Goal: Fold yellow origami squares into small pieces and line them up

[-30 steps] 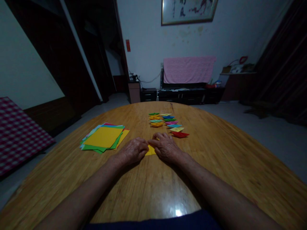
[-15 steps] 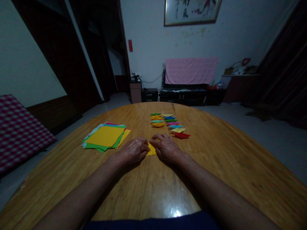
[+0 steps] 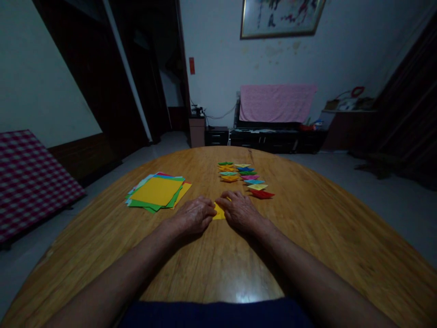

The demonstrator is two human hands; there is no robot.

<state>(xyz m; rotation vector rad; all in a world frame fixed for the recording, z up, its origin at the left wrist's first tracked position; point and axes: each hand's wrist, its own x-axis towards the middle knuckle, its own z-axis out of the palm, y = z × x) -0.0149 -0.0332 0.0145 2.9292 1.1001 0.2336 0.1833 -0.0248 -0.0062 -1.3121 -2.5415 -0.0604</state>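
Observation:
A small folded piece of yellow paper [image 3: 219, 213] lies on the wooden table between my hands, largely covered by them. My left hand [image 3: 197, 213] is closed, its curled fingers on the paper's left side. From the right, my right hand [image 3: 240, 209] bends over the paper with its fingers closed on the upper right part. Beyond them stand several folded paper boats in two rows, among them a red boat [image 3: 261, 194] closest to my right hand and an orange boat [image 3: 230, 179].
To the left lies a loose stack of coloured paper squares, a yellow sheet [image 3: 157, 191] on top. The round wooden table [image 3: 211, 269] has its far edge before a low black cabinet [image 3: 266, 141]. A checkered cloth [image 3: 34, 182] hangs at the far left.
The whole view has shifted slightly, so things appear a little farther right. Both hands stay at the yellow paper, with only small finger movement.

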